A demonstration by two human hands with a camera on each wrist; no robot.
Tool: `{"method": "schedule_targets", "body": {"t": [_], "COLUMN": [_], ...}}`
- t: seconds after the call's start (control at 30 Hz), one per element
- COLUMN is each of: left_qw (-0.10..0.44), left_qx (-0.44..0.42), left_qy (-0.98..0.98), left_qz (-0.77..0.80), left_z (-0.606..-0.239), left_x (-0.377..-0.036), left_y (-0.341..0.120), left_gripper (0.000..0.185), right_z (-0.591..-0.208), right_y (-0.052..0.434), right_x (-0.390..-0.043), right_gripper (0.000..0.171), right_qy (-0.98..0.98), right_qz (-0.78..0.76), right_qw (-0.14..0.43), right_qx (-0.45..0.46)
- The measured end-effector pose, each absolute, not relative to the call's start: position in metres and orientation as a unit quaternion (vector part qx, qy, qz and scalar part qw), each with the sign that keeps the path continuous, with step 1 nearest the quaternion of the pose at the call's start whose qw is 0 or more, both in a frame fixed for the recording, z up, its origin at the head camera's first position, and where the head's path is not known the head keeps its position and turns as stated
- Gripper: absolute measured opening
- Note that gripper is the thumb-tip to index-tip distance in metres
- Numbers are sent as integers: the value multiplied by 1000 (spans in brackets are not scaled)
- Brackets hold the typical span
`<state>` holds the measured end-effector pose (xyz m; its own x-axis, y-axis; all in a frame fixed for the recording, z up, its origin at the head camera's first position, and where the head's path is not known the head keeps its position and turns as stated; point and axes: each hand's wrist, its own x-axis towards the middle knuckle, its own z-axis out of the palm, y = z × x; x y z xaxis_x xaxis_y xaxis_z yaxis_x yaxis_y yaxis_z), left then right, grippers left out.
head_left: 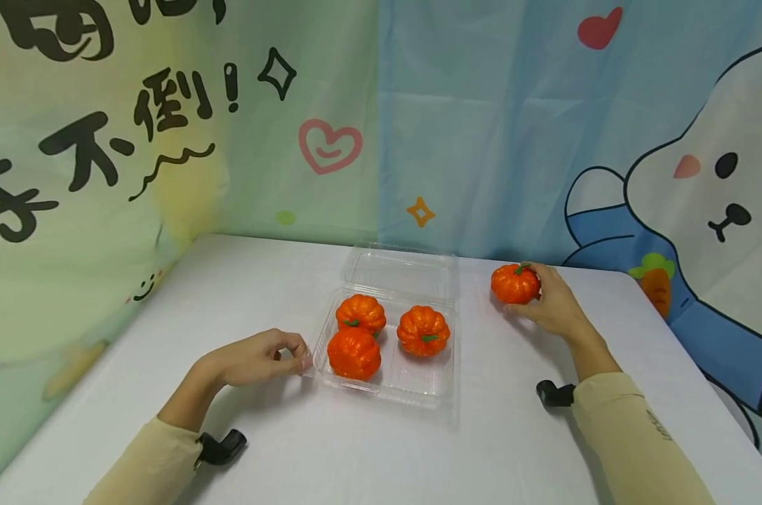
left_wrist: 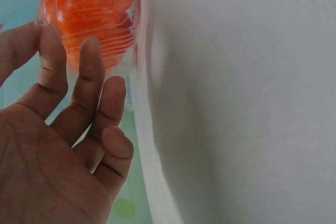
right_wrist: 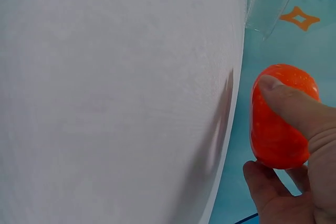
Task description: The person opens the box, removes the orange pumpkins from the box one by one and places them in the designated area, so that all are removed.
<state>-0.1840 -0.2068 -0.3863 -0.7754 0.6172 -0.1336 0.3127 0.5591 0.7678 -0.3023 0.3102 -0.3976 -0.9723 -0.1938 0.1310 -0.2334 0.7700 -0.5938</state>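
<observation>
My right hand [head_left: 554,305] grips a small orange toy pumpkin [head_left: 513,284] at the back right, and its green stem shows on top. In the right wrist view, the thumb [right_wrist: 291,100] lies across the pumpkin, with fingers on its other side. A clear plastic clamshell box [head_left: 415,382] lies open in the middle. Inside it are two pumpkins on the left, one behind [head_left: 361,312] and one in front [head_left: 353,354], and another pumpkin [head_left: 423,331] on the right. My left hand [head_left: 255,358] pinches the box's front left edge between thumb and index finger, other fingers loosely bent.
The box's clear lid [head_left: 400,273] is folded back toward the rear edge of the white table [head_left: 482,449]. A printed cloth backdrop [head_left: 482,140] hangs behind the table. Black wrist mounts [head_left: 222,447] stick out from both sleeves.
</observation>
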Motion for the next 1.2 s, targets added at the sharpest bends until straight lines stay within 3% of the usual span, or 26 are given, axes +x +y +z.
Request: {"method": "schedule_targets", "body": {"t": [1.2], "left_qw": [207], "left_qx": [281], "left_qy": [852], "left_qz": [390], "left_z": [-385], "left_x": [-182], "left_y": [-208], "left_gripper": [22], "right_z": [-411], "right_y": [307], "right_x": [-319], "right_gripper": [110], "right_qy": [-948], "right_qz": [312], "right_qw": [-53], "right_qx": [42]}}
